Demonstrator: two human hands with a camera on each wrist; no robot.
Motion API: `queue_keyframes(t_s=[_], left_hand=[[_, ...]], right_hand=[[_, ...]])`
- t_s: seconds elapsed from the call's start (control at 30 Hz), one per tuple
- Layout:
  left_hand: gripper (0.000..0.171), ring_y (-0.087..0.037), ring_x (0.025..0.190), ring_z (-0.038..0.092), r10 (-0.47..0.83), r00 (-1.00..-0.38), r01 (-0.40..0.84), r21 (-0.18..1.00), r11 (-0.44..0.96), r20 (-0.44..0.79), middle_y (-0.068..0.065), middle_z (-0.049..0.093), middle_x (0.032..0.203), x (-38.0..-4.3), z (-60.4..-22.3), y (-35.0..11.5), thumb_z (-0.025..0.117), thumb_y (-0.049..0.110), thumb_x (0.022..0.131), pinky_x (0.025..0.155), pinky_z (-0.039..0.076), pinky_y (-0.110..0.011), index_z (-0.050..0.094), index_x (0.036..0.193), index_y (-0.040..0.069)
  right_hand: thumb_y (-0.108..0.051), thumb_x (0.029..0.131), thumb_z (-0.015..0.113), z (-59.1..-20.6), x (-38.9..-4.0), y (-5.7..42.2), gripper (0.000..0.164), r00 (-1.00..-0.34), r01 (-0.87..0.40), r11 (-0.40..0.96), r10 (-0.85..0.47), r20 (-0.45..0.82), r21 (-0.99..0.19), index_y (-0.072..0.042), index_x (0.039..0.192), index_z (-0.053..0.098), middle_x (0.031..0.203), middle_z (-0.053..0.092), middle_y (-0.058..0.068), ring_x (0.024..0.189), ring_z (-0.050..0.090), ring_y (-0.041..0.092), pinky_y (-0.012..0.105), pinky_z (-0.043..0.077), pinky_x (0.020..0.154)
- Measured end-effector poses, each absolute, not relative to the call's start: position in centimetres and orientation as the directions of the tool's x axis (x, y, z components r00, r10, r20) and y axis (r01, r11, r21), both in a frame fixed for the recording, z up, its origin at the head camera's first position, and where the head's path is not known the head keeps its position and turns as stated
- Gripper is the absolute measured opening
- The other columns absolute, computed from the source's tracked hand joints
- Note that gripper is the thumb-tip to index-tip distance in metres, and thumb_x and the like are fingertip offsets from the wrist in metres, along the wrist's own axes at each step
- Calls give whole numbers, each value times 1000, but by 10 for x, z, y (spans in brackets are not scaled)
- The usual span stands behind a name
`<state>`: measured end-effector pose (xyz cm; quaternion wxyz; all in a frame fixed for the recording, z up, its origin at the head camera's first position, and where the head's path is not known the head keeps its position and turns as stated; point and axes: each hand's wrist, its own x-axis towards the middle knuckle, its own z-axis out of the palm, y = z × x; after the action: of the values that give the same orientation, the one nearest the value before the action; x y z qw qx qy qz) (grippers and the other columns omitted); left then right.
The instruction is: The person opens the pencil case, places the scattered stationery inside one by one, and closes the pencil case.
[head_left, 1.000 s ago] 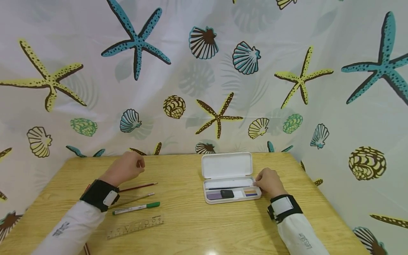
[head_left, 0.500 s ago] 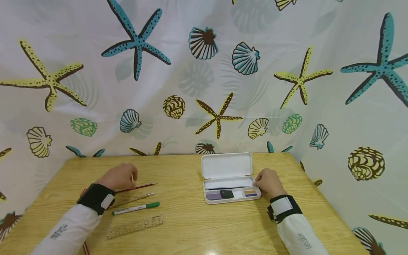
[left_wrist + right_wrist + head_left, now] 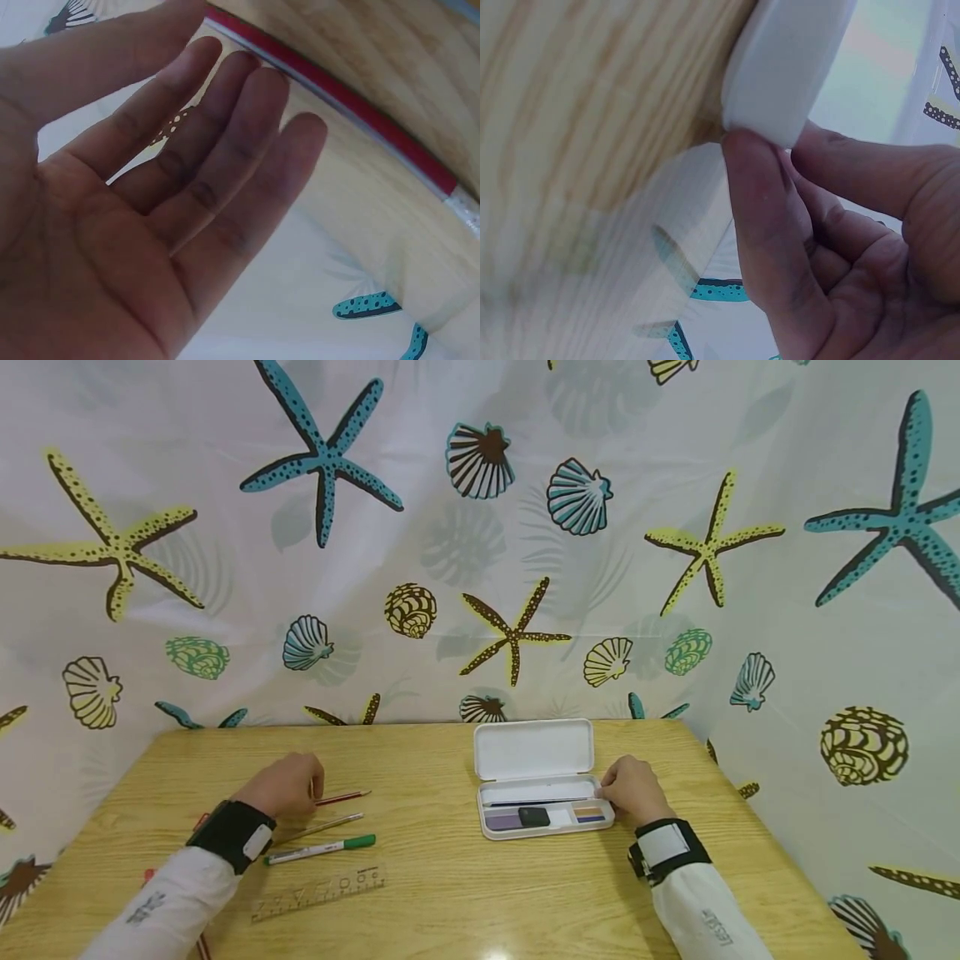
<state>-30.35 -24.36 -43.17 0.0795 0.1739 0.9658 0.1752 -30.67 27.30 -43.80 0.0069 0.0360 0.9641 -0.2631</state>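
Note:
In the head view my left hand (image 3: 282, 786) is low over the left part of the table, at a red pencil (image 3: 343, 797). The left wrist view shows its fingers loosely bent, with thumb and index tips right at the red pencil (image 3: 345, 97); the pencil's silver end sticks out beyond the hand. My right hand (image 3: 633, 789) pinches the right end of a white pencil case (image 3: 491, 833), whose lid stands open. Thumb and forefinger hold the case's corner (image 3: 780, 71) in the right wrist view. Inside the case lie a dark pencil (image 3: 536, 802) and a black sharpener-like block (image 3: 534, 817).
Nearer than the red pencil lie a yellowish pencil (image 3: 330, 826), a green-capped marker (image 3: 322, 850) and a clear ruler (image 3: 318, 893). Red items (image 3: 148, 876) show partly beside the left sleeve. A patterned cloth (image 3: 420, 677) hangs along the table's back and right.
My left hand has come down from above the table's back left to the red pencil. The right hand stays at the pencil case.

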Motion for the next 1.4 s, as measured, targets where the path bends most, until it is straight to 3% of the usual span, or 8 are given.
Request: queue_keyframes(t_s=[0.37, 0.63, 0.87, 1.07, 1.4], left_hand=[[27, -18, 63, 48, 369, -929, 345, 335, 877, -8, -1, 53, 69, -305, -447, -244, 68, -18, 73, 56, 41, -33, 64, 71, 8], [22, -20, 66, 50, 330, -943, 301, 325, 897, -37, -2, 54, 72, -305, -442, -237, 72, -11, 77, 59, 42, -35, 64, 73, 9], [21, -18, 67, 50, 373, -928, 364, 273, 891, 19, 0, 55, 73, -306, -435, -228, 74, -8, 79, 62, 46, -36, 63, 73, 9], [20, -17, 65, 49, 401, -915, 391, 309, 867, 33, 0, 54, 70, -308, -424, -213, 74, -8, 79, 61, 43, -34, 64, 72, 8], [23, -15, 65, 50, 478, -871, 491, 270, 828, 116, 0, 59, 73, -309, -397, -169, 66, -11, 85, 64, 49, -35, 66, 75, 10]], right_hand=[[-2, 87, 79, -435, -306, 273, 11, -998, 62, 867, 58, -25, -494, 4, 80, 72, 72, 65, 8, 63, 60, 20, 29, 48, 54], [-2, 87, 80, -435, -306, 272, 12, -998, 66, 864, 63, -21, -500, 4, 81, 71, 72, 65, 8, 63, 60, 20, 29, 48, 54], [-1, 86, 79, -435, -306, 271, 11, -998, 61, 866, 64, -12, -497, 5, 81, 71, 74, 66, 9, 64, 60, 20, 29, 49, 54], [-2, 86, 80, -435, -306, 271, 12, -998, 58, 864, 63, -6, -501, 4, 80, 72, 72, 65, 8, 63, 59, 20, 29, 48, 54], [-4, 87, 80, -436, -306, 273, 13, -997, 72, 866, 69, -23, -495, 4, 80, 72, 72, 65, 7, 64, 59, 20, 30, 47, 56]])
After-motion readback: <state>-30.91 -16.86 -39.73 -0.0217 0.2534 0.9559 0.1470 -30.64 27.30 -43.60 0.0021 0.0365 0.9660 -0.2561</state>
